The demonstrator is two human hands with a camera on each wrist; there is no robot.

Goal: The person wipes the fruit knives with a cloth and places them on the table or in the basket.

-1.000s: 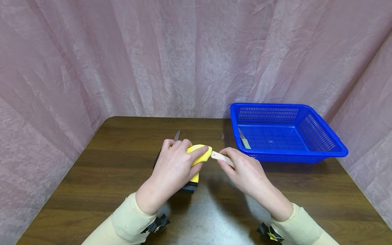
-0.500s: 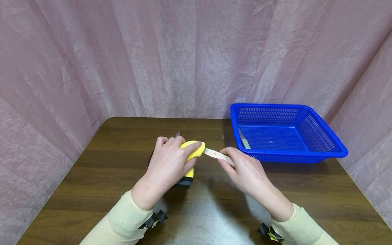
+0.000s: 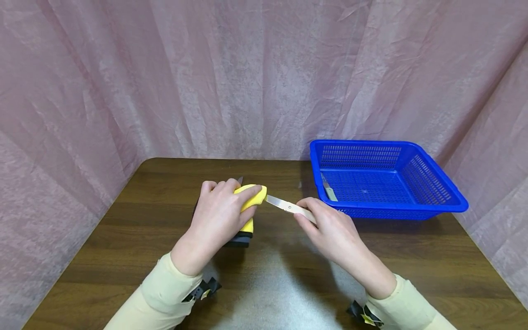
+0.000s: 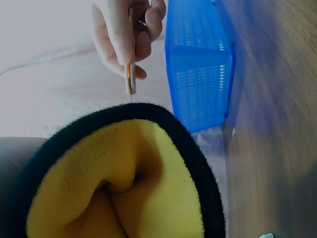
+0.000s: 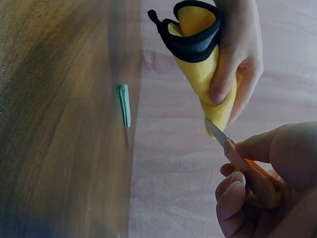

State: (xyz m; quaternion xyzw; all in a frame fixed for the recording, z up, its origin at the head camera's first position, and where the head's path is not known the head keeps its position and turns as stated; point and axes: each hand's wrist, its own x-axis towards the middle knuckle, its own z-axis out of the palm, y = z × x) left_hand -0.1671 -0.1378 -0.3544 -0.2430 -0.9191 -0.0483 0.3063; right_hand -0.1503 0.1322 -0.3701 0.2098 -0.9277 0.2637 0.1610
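Observation:
My left hand (image 3: 218, 208) grips a yellow cloth (image 3: 252, 195) with black and grey edging, folded and bunched in the fingers. My right hand (image 3: 332, 229) holds a small knife (image 3: 282, 204) by its pale handle, fingers curled round it. Its blade points left, and the tip is right at the end of the cloth. In the right wrist view the blade tip (image 5: 213, 126) overlaps the cloth's lower end. Close up in the left wrist view, the cloth (image 4: 181, 168) hides most of the left hand.
A blue plastic basket (image 3: 387, 206) stands at the back right, with another knife (image 3: 329, 190) inside by its left wall. A third knife with a green handle (image 5: 125, 106) lies on the wooden table (image 3: 136, 229) beyond the left hand. A pink curtain (image 3: 247, 82) hangs behind.
My left hand has moved left and slightly away from me with the cloth, along the knife towards its tip, baring more blade. The right hand has stayed almost still.

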